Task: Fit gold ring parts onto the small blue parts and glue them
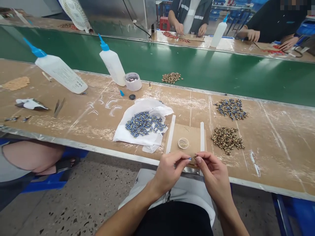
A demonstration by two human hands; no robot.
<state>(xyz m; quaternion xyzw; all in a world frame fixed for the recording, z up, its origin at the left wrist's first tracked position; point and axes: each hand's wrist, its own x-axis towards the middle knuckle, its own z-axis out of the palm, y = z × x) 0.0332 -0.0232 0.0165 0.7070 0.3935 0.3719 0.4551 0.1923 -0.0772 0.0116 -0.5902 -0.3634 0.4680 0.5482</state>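
At the table's front edge, my left hand (169,167) pinches a small blue piece (190,159) between thumb and fingertips. Close beside it, my right hand (214,175) is closed on a small brass-coloured piece (195,157), mostly hidden by the fingers. Both fingertips meet over a cardboard pad (188,129) edged with white strips. On the pad stands a small round cup (183,143) with a thin stick in it. Left of it, blue-and-yellow pieces (145,124) are heaped on white paper (123,132). To the right lie brass-coloured pieces (227,139) and a pile of blue-and-brass pieces (232,108).
White bottles with blue nozzles (62,73) (113,67) stand near a tape roll (133,81). Tweezers (59,107) lie left. A green belt (147,60) runs behind, carrying a brass-coloured heap (171,77). Two people work across it; another person's leg (31,157) shows at left.
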